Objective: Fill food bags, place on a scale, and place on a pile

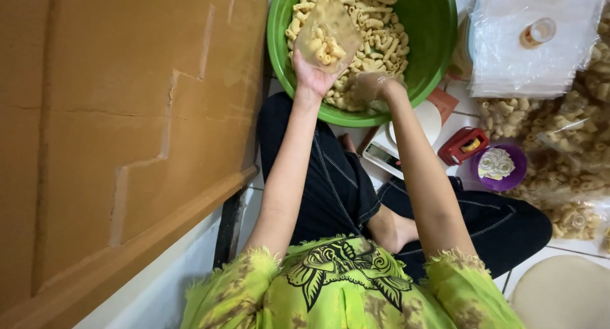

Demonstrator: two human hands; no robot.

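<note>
A green plastic basin (433, 24) full of pale tube-shaped snack pieces (381, 43) sits on the floor ahead of my crossed legs. My left hand (311, 75) holds up a clear plastic bag (327, 27) over the basin, with some snack pieces inside it. My right hand (372, 87), covered by a thin clear plastic glove, is down among the snacks at the basin's near edge, its fingers partly hidden.
A white kitchen scale (397, 148) lies by my right arm. A red tape dispenser (462, 146) and a purple bowl (502, 167) are further right. Filled snack bags (565, 138) and a stack of empty bags (534, 56) lie beyond. A large cardboard box (114, 126) stands left.
</note>
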